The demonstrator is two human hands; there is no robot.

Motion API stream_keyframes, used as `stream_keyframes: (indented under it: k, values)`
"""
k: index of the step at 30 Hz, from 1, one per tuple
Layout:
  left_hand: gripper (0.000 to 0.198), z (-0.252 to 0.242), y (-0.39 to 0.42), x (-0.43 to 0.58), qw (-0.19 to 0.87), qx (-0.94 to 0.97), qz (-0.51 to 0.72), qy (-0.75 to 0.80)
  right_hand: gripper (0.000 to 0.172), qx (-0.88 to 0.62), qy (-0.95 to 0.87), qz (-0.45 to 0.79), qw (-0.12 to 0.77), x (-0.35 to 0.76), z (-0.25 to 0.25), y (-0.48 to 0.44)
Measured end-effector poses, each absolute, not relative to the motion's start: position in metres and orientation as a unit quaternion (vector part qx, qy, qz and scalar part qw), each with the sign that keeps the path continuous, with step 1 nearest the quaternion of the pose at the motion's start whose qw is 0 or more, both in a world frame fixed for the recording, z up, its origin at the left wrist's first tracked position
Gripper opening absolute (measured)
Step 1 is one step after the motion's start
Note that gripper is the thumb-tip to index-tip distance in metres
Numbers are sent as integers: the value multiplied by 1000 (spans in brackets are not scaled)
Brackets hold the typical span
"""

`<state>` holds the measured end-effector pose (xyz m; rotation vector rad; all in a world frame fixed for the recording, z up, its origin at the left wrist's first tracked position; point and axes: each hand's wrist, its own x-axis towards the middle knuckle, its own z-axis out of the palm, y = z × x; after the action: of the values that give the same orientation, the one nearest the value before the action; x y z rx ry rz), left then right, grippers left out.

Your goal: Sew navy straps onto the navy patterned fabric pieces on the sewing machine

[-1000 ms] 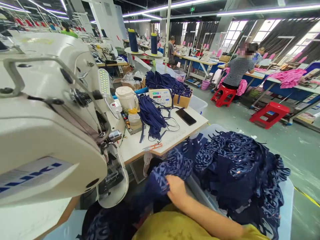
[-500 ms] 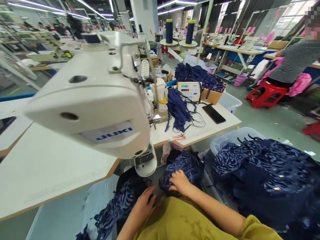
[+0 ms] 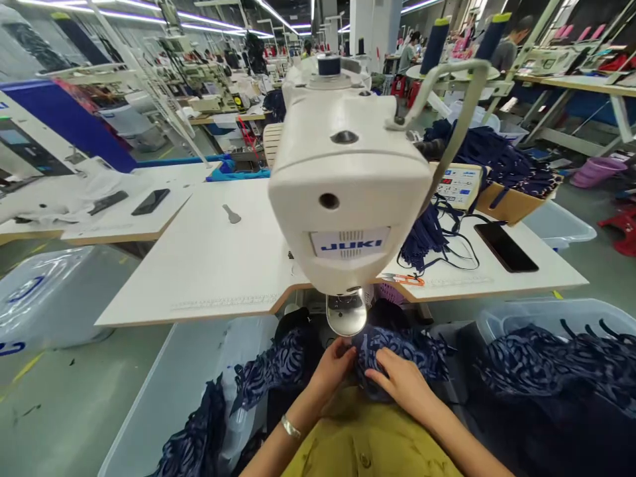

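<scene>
A navy patterned garment, seemingly a bra [image 3: 405,348], lies over my lap under the sewing machine [image 3: 348,179]. My left hand [image 3: 330,368] pinches its left edge, close below the metal end of the machine's arm [image 3: 346,315]. On the garment's cup-like part rests my right hand [image 3: 400,377], fingers bent and thumb pressed to the cloth. More of the same patterned cloth [image 3: 275,364] hangs to the left of my left hand. The needle area is hidden behind the machine head.
Patterned garments [image 3: 551,361] fill a clear bin at right; another clear bin [image 3: 163,377] stands at left. On the white table [image 3: 223,265] are orange thread snips [image 3: 405,279], navy straps [image 3: 424,232], a phone [image 3: 507,246] and a control box [image 3: 457,185].
My view has swung left, so the machine now stands nearer the middle. My left hand has come up to the garment beside my right hand and now pinches its edge.
</scene>
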<state>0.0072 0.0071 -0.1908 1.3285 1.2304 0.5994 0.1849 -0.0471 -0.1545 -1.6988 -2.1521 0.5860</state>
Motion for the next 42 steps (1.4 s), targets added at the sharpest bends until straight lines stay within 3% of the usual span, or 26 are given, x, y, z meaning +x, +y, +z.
stream_keyframes:
  k: [4,7,12,17,23,27,30,35,39,42]
  values:
    - [28,-181,11,-6,514,586,311,544,28,-579,-775,203,153,188,-146,-41]
    - [31,-168,15,-15,508,590,329,535,35,-557,-794,191,150,195,-124,-36]
    - [28,-151,10,-13,622,574,272,459,37,-521,-830,120,161,208,-86,-29]
    - [62,-136,-2,7,730,478,283,398,33,-455,-851,200,172,202,-61,-36]
    - [46,-112,18,-5,724,365,399,428,36,-474,-850,163,165,205,-58,-37]
    - [43,-78,11,-24,716,363,397,444,31,-510,-813,195,202,203,-60,-27]
    - [42,-44,-2,-26,719,440,315,435,50,-466,-792,293,263,190,-55,-24]
    - [24,-1,-6,-20,582,621,255,459,26,-480,-703,428,304,175,-39,-23]
    - [20,7,4,-15,531,653,279,463,23,-514,-652,431,353,180,-22,-12]
    - [26,0,10,-14,281,725,378,503,30,-566,-637,379,361,183,-13,4]
